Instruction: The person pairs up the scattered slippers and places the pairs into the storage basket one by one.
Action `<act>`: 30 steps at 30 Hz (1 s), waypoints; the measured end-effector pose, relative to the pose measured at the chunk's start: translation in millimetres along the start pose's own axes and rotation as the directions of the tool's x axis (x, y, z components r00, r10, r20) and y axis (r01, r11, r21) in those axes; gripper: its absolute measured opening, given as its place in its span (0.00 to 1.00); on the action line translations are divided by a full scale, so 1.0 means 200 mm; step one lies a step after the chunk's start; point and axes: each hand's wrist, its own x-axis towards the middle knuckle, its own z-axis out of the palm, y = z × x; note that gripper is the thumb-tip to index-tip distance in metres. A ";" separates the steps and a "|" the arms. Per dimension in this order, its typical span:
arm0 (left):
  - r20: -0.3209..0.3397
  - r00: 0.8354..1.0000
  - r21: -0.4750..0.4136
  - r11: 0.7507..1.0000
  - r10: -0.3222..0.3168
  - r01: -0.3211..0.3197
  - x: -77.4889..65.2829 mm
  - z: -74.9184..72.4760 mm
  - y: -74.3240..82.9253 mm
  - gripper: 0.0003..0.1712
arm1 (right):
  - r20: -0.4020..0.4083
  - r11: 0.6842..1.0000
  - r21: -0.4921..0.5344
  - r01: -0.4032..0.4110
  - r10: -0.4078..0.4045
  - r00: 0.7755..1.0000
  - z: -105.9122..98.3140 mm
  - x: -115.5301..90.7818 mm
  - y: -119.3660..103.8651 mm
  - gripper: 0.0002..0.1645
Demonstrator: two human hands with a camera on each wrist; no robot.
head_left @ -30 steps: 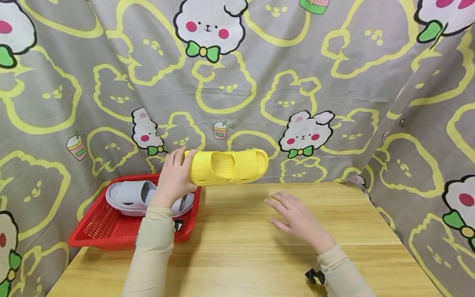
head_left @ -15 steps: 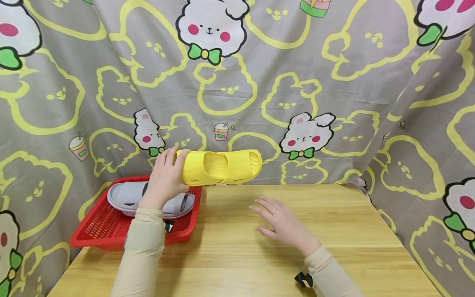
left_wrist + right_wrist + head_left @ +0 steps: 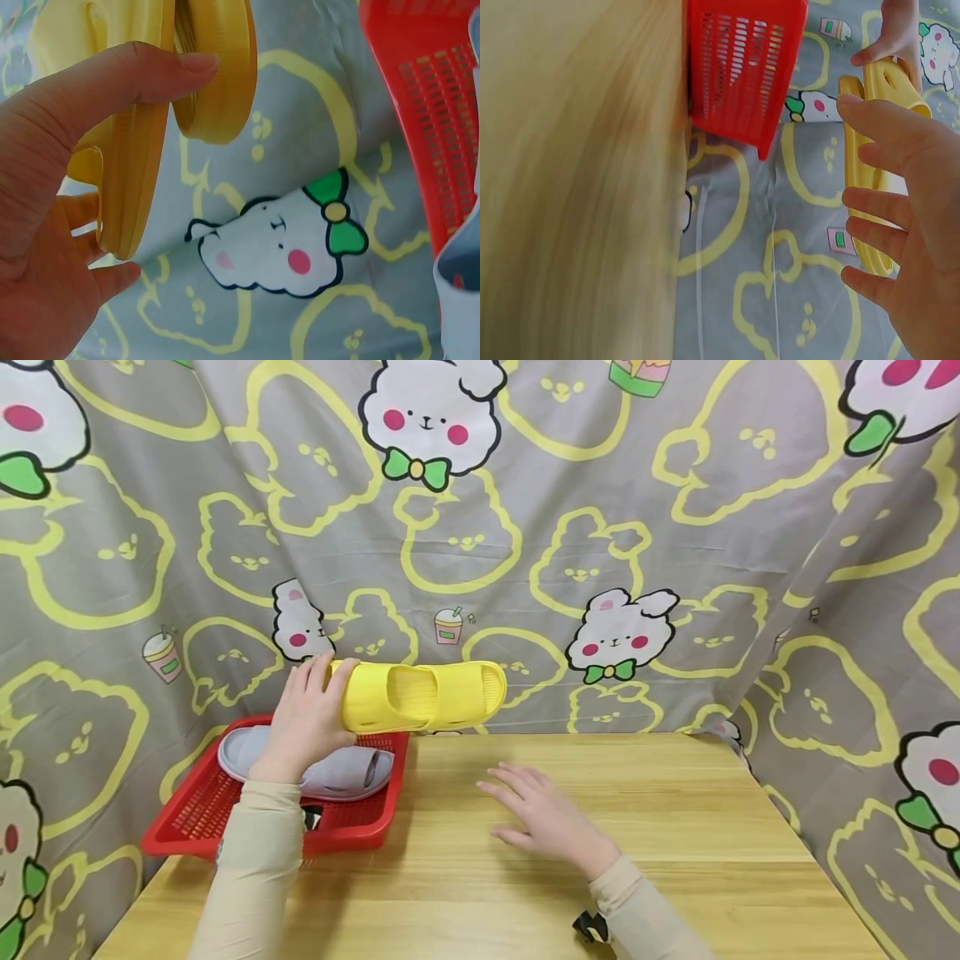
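Observation:
My left hand (image 3: pixel 303 722) grips one end of a pair of yellow slippers (image 3: pixel 457 693) and holds them up sideways above the table and the basket's right part. In the left wrist view, my thumb presses on the yellow slippers (image 3: pixel 139 172), whose two soles show, with the fingers on the far side. My right hand (image 3: pixel 551 822) hovers over the table, its fingers spread and holding nothing. In the right wrist view it overlaps the yellow slippers (image 3: pixel 861 161). Grey slippers (image 3: pixel 341 774) lie in a red basket (image 3: pixel 397 777), partly hidden behind my left hand and forearm.
The basket stands at the left back of a wooden table (image 3: pixel 637 810). Behind and on both sides hangs a grey patterned curtain (image 3: pixel 720 560), close to the table's back edge. A small black piece (image 3: pixel 590 927) sits by the right cuff.
My left hand has moved left with the yellow slippers, further over the basket. The right hand has also shifted left and slightly nearer me, with its fingers still spread.

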 end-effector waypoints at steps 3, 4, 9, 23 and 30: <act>0.002 1.000 0.012 1.000 -0.002 0.002 -0.01 -0.02 -0.03 0.60 | 0.011 1.000 0.007 0.023 -0.023 1.000 0.02 0.02 -0.02 0.43; 0.002 1.000 0.015 1.000 -0.003 0.003 -0.01 -0.03 -0.04 0.60 | 0.018 1.000 0.014 0.026 -0.026 0.999 0.02 0.02 -0.03 0.44; -0.008 1.000 0.029 1.000 0.004 -0.004 -0.03 -0.05 -0.08 0.58 | 0.087 0.999 0.042 0.014 -0.018 0.996 0.05 0.04 -0.06 0.46; -0.030 0.999 0.064 0.998 0.032 -0.030 -0.08 -0.05 -0.15 0.57 | 0.205 0.997 0.053 0.054 -0.064 0.977 0.12 0.13 -0.16 0.50; -0.027 0.999 0.078 0.997 0.031 -0.029 -0.10 -0.05 -0.18 0.58 | 0.219 0.992 0.062 0.111 -0.122 0.968 0.16 0.18 -0.21 0.51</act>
